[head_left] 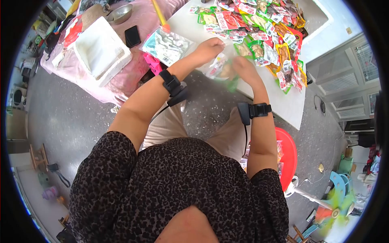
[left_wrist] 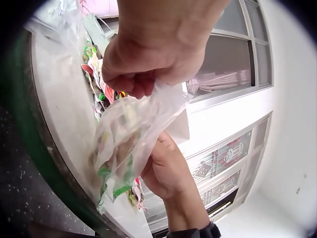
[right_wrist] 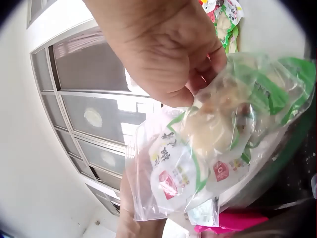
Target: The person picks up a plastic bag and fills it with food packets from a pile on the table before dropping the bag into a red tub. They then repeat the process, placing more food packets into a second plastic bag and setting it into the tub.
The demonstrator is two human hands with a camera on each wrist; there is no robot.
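Between the two hands hangs a clear plastic bag (head_left: 221, 68) holding small green-edged food packets (right_wrist: 210, 131), whose printing shows through the film. The left hand (head_left: 209, 50) grips the bag's edge, its fingers curled tightly in the left wrist view. On the other side, the right hand (head_left: 246, 71) holds the bag with bent fingers; its fingertips (right_wrist: 216, 58) are at the film in the right wrist view. Just beyond the right hand lies a big pile of colourful sealed food packets (head_left: 259, 34) on the white table (head_left: 289, 107).
A stack of flat clear bags (head_left: 166, 45) lies left of the left hand. A phone (head_left: 132, 36), a white foam box (head_left: 101, 48) and a metal bowl (head_left: 120, 14) sit on a pink cloth (head_left: 85, 77). A red basin (head_left: 287, 156) stands beside the person's right side, near a fan (head_left: 335, 212).
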